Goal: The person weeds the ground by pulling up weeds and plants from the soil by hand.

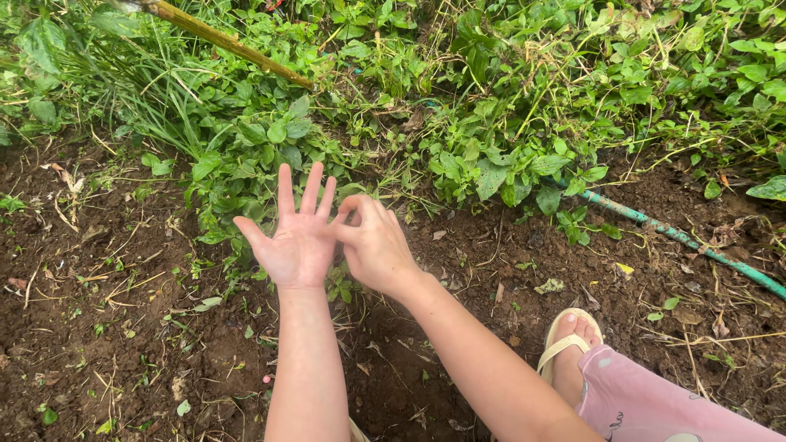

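Over bare soil (123,327), right hand (375,245) pinches splayed left hand (296,237).

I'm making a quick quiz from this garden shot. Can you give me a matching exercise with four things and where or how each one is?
Things:
1. left hand
2. right hand
3. green hose
4. bamboo stick

States or places:
A. lies across the soil at right
B. palm up, fingers spread
C. slants through the weeds at top left
D. fingers pinched at the other hand's fingers

Pairs: 1-B, 2-D, 3-A, 4-C
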